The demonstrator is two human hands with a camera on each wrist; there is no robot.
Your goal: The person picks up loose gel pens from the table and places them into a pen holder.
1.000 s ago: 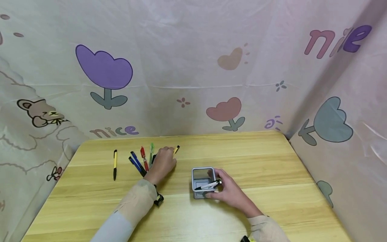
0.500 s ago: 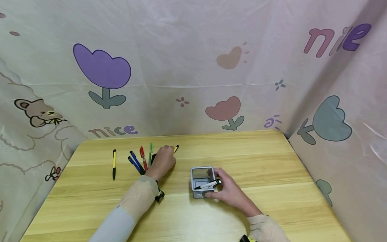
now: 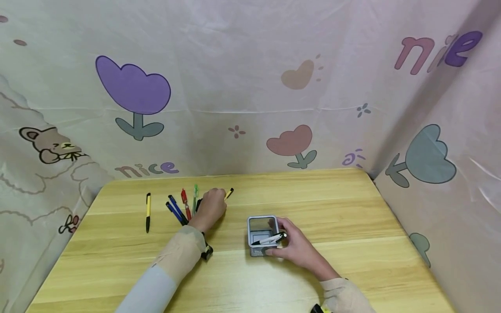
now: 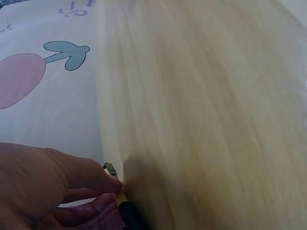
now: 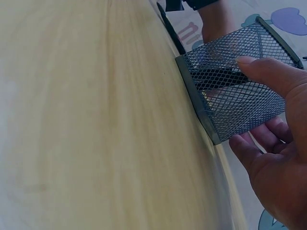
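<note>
My left hand reaches over the back of the table and pinches a yellow pen with black ends. In the left wrist view, thumb and fingers close on this yellow pen, its dark part pointing down to the wood. My right hand holds a square metal-mesh pen holder by its right side. Across its opening leans a white pen with black ends. Through the mesh holder in the right wrist view, a dark shape shows; my right thumb presses on the mesh.
Left of my left hand lie two blue pens, a red pen, a green pen and a black one partly hidden by the hand. Another yellow pen lies apart, farther left. A printed cloth rises behind the table.
The yellow pen in my left hand tips slightly farther right as the hand shifts a little. My right hand and the pen holder stay in place.
</note>
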